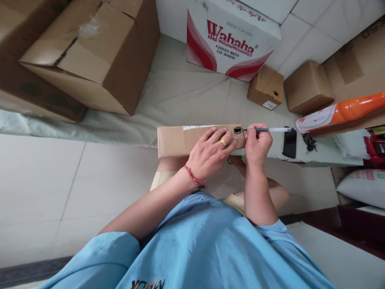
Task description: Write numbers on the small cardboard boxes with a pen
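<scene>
- Long carton point(173, 142): lies left to right along the near edge of the table point(192, 96), directly in front of the person. This position probably gives both hands easy reach to its right end.
- Left hand point(212, 152): open, palm down, fingers laid across the carton's upper face. Likely function: steadying the carton against sideways pressure.
- Right hand point(258, 143): closed around a pen point(278, 129) at the carton's right end. The grip sits close to the tip, presumably for fine control.
- Pen: held nearly level, tip pointing left, just beside a dark oval hole point(238, 130). Contact with the rim cannot be confirmed.
- White label point(198, 127): on the carton's far side, beyond the left fingers.
- Phone point(289, 143) and keys point(309, 141): right of the right hand, apart from the carton, so likely out of its way.
- Small box point(266, 88): far right of the carton, with a similar dark hole facing near.
- White water box point(231, 42) and large brown box point(120, 72): far side and far left, apparently set back as storage.
</scene>
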